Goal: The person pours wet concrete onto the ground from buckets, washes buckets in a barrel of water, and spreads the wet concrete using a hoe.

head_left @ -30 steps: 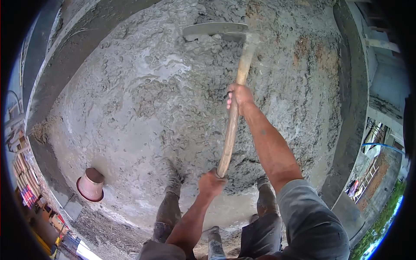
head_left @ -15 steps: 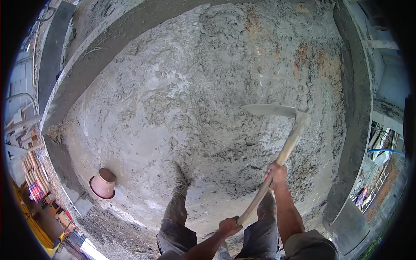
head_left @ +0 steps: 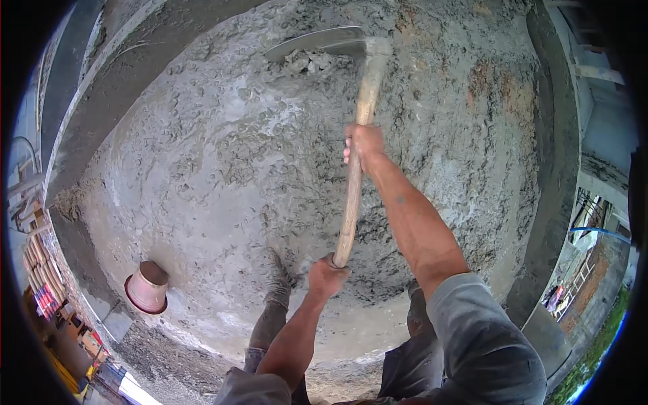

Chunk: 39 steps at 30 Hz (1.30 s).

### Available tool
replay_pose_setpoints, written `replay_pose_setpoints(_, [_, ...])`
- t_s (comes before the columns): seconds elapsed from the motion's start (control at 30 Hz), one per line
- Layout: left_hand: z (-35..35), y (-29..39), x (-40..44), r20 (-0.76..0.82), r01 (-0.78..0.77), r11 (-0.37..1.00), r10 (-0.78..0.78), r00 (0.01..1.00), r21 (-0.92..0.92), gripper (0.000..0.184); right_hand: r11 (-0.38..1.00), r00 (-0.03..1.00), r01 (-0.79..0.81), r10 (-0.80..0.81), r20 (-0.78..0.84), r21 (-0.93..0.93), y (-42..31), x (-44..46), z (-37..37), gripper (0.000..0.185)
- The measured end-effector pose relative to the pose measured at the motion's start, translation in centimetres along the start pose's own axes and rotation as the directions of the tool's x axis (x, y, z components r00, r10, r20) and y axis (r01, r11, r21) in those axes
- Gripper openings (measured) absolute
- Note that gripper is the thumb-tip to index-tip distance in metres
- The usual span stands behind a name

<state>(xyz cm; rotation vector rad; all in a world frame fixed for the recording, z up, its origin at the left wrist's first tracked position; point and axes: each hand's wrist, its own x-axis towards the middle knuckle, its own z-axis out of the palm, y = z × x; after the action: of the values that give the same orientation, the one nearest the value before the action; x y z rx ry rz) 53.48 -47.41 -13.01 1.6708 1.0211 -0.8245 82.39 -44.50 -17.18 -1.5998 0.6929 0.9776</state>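
Note:
A hoe with a long wooden handle is held in both hands, stretched out in front of me. My left hand is wrapped round the butt end of the handle. Farther up, my right hand grips the handle below the head. The broad metal blade points left, over a lump of wet concrete at the far part of the mix. Grey wet concrete spreads all round my legs, and one foot is sunk in it.
A pink bucket lies tipped in the concrete at the left. Low walls enclose the mix on the left and right. Bagged goods lie beyond the left wall. A ladder lies outside at the right.
Both hands have swung the hoe forward and to the left. Its blade has gone from right of centre to the far side, where concrete now lies against it.

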Motion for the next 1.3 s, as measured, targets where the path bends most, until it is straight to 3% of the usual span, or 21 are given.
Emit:
replay_pose_setpoints(0.1, [5.4,-2.1,-5.8,0.055,0.059,0.978,-0.049,0.997,-0.202,0.032,0.988,0.996,-0.086,0.090,0.023,-0.130,4.3,-3.3,-1.6,0.008])
replay_pose_setpoints(0.2, [9.5,-4.3,-13.6,0.109,0.234,0.968,-0.224,0.969,-0.091,0.034,0.961,0.963,-0.260,0.265,0.046,-0.099,11.7,-7.7,-5.9,0.009])
replay_pose_setpoints(0.27, [11.6,-4.4,-18.5,0.268,0.399,0.916,-0.375,0.887,-0.039,0.037,0.950,0.957,-0.287,0.291,0.013,-0.122,15.7,-12.0,-9.3,0.009])
replay_pose_setpoints(0.33, [14.4,-6.5,-23.2,0.413,0.433,0.900,-0.416,0.810,0.056,0.040,0.926,0.933,-0.360,0.360,-0.022,-0.116,19.3,-16.1,-13.0,0.007])
replay_pose_setpoints(0.37, [14.4,-5.7,-25.5,0.417,0.369,0.920,-0.390,0.821,0.134,0.034,0.921,0.926,-0.376,0.371,-0.067,-0.100,21.2,-18.9,-15.1,0.007])
replay_pose_setpoints(0.4, [15.7,-7.2,-27.4,0.513,0.418,0.899,-0.422,0.748,0.131,0.037,0.922,0.923,-0.378,0.370,-0.101,-0.082,21.8,-19.6,-16.5,0.009])
replay_pose_setpoints(0.43, [15.1,-6.5,-28.2,0.592,0.377,0.919,-0.367,0.717,0.114,0.039,0.938,0.938,-0.339,0.331,-0.102,-0.073,19.9,-19.9,-17.6,0.013])
replay_pose_setpoints(0.47, [15.0,-6.0,-27.9,0.605,0.288,0.955,-0.270,0.749,0.070,0.042,0.946,0.944,-0.319,0.311,-0.109,-0.060,18.5,-21.5,-18.9,0.018])
replay_pose_setpoints(0.53, [12.5,-2.0,-21.8,0.641,0.135,0.991,-0.113,0.759,0.015,0.044,0.996,0.982,-0.053,0.066,-0.176,0.075,10.3,-20.4,-19.2,0.022])
replay_pose_setpoints(0.57, [11.2,0.3,-17.1,0.649,0.124,0.987,-0.030,0.760,-0.100,0.047,0.995,0.979,0.084,-0.071,-0.192,0.059,5.6,-18.7,-18.8,0.024])
replay_pose_setpoints(0.63, [7.5,6.0,-6.2,0.497,-0.181,0.937,0.315,0.809,-0.298,0.046,0.932,0.912,0.347,-0.362,-0.192,-0.108,-4.9,-14.0,-16.7,0.021])
replay_pose_setpoints(0.67, [4.4,10.3,-1.5,0.507,-0.047,0.885,0.307,0.805,-0.462,0.042,0.872,0.838,0.474,-0.489,-0.243,-0.121,-9.1,-10.4,-15.5,0.018])
replay_pose_setpoints(0.7, [1.3,13.5,2.6,0.443,-0.132,0.880,0.353,0.824,-0.456,0.038,0.806,0.784,0.562,-0.590,-0.191,-0.185,-13.2,-6.5,-14.6,0.015])
replay_pose_setpoints(0.77, [-5.1,18.7,6.1,0.435,-0.047,0.820,0.350,0.830,-0.571,0.034,0.818,0.795,0.534,-0.571,-0.202,-0.213,-19.3,0.2,-11.3,0.012])
replay_pose_setpoints(0.83, [-8.8,17.8,6.8,0.433,0.000,0.769,0.360,0.826,-0.639,0.030,0.847,0.814,0.391,-0.501,-0.295,-0.359,-19.9,5.1,-6.9,0.012])
replay_pose_setpoints(0.93, [-10.8,13.6,5.3,0.434,0.067,0.726,0.332,0.838,-0.685,0.026,0.873,0.851,0.370,-0.456,-0.261,-0.318,-17.2,2.2,-2.1,0.011])
replay_pose_setpoints(1.0, [-11.7,11.4,1.7,0.424,0.132,0.713,0.249,0.870,-0.689,0.025,0.866,0.907,0.308,-0.393,-0.154,-0.395,-15.4,0.0,-0.1,0.029])
replay_pose_setpoints(1.07, [-13.7,11.2,-1.5,0.425,0.165,0.640,0.277,0.862,-0.751,0.023,0.854,0.905,0.272,-0.384,-0.185,-0.444,-14.6,-1.3,1.7,0.028])
replay_pose_setpoints(1.13, [-13.3,7.9,-4.4,0.466,0.255,0.608,0.216,0.858,-0.752,0.022,0.692,0.924,0.273,-0.382,-0.017,-0.668,-11.0,-0.6,3.7,0.029])
replay_pose_setpoints(1.2, [-13.1,5.5,-8.8,0.463,0.345,0.498,0.133,0.876,-0.796,0.019,0.815,0.951,0.204,-0.296,-0.087,-0.542,-8.4,-6.7,6.6,0.036])
replay_pose_setpoints(1.3, [-11.4,1.7,-15.5,0.480,0.435,0.335,0.064,0.875,-0.836,0.017,0.722,0.981,0.106,-0.188,-0.046,-0.683,-1.5,-9.7,8.6,0.043])
